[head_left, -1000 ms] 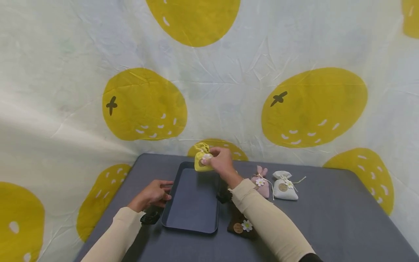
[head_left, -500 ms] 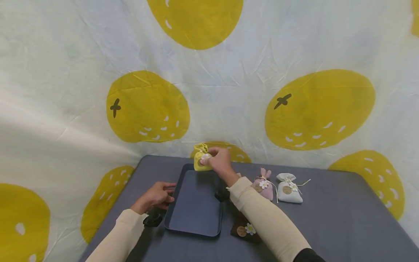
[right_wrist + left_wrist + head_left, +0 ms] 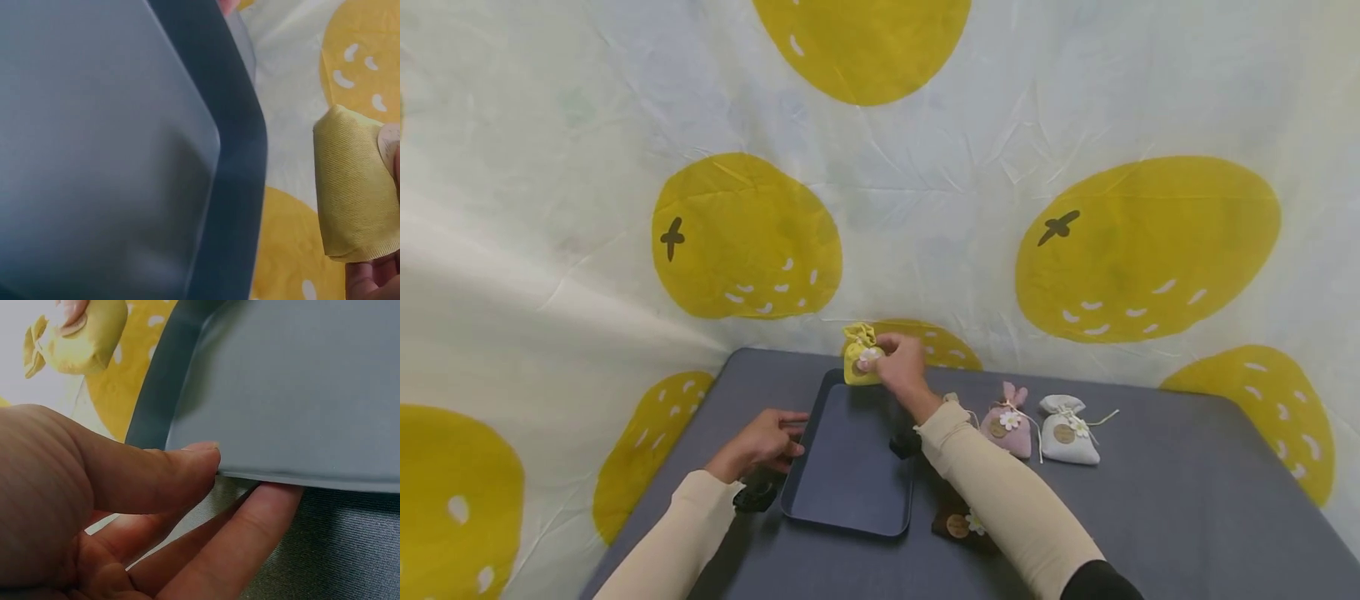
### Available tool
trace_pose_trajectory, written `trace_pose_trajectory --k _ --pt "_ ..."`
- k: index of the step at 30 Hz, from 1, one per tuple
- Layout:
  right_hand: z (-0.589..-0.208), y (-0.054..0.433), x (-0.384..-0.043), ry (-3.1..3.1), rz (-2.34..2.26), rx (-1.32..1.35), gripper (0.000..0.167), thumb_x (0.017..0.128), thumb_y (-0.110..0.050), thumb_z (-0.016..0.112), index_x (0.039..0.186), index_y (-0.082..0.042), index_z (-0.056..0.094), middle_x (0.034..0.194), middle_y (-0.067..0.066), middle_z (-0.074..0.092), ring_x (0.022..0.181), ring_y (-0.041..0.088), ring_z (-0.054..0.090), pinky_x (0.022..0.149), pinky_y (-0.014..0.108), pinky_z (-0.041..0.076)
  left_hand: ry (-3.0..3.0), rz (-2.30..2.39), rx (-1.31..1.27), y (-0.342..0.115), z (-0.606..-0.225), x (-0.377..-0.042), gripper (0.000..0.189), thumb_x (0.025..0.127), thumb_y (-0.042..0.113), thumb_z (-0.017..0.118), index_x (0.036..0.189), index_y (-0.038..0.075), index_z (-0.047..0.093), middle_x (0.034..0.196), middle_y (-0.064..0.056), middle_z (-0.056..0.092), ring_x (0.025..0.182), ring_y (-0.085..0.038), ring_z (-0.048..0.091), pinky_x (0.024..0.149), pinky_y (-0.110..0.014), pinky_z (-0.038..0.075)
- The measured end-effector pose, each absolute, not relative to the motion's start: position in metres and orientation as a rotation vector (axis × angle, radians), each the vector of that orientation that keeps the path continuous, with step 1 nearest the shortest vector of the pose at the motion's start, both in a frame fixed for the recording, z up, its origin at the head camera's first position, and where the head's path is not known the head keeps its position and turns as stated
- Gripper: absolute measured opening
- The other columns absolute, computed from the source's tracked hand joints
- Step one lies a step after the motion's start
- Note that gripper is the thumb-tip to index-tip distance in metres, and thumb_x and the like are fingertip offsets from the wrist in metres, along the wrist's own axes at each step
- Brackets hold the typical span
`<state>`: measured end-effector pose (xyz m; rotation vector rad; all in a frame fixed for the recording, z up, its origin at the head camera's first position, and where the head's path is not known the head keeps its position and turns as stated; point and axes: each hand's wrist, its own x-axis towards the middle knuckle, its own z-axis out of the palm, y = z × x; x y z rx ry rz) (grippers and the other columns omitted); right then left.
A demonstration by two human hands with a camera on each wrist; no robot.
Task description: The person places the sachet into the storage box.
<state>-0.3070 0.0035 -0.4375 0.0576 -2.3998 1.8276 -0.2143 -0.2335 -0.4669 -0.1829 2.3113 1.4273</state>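
A small yellow drawstring pouch [image 3: 859, 343], with a white flower and a round tag on its front, is held up over the far end of a dark grey tray [image 3: 850, 475]. My right hand [image 3: 904, 367] pinches it by its front and side. My left hand [image 3: 763, 442] grips the tray's left rim. In the left wrist view the thumb [image 3: 181, 475] lies on the rim, with fingers underneath. The right wrist view shows the pouch's yellow cloth [image 3: 353, 187] beyond the tray's dark wall [image 3: 240, 169].
Right of the tray, a pink pouch [image 3: 1006, 427] and a white pouch [image 3: 1070, 446] sit on the grey table [image 3: 1187, 500]. A dark brown pouch [image 3: 951, 527] lies nearer, partly hidden by my right sleeve [image 3: 1000, 483]. A lemon-print cloth [image 3: 925, 233] hangs behind.
The head view has turned slightly left, so the tray and the pouches beside it appear further right. The yellow pouch has shifted a little left relative to the tray. Both holds are unchanged.
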Motion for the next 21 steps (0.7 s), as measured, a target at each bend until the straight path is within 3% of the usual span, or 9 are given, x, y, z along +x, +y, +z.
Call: trace_pose_trajectory --k 5,21 --pt "-0.444 -0.003 -0.307 -2.350 1.808 0.081 0.047 0.070 0.001 0.091 0.114 0.005 0.077 0.111 0.022 0.078 0.103 0.035 0.072 0.091 0.048 0.060 2.315 1.422 -0.189 -0.233 -0.467 -0.215 0.068 0.089 -0.014 0.067 0.153 -0.001 0.049 0.146 -0.030 0.059 0.100 -0.032 0.078 0.072 -0.049 0.064" --pt "-0.460 -0.014 -0.310 -2.357 1.766 0.098 0.045 0.073 -0.002 0.090 0.116 0.001 0.078 0.111 0.019 0.079 0.101 0.034 0.072 0.089 0.047 0.061 2.320 1.413 -0.206 -0.232 -0.465 -0.216 0.067 0.089 -0.014 0.067 0.152 -0.002 0.050 0.144 -0.030 0.061 0.099 -0.030 0.079 0.071 -0.048 0.064"
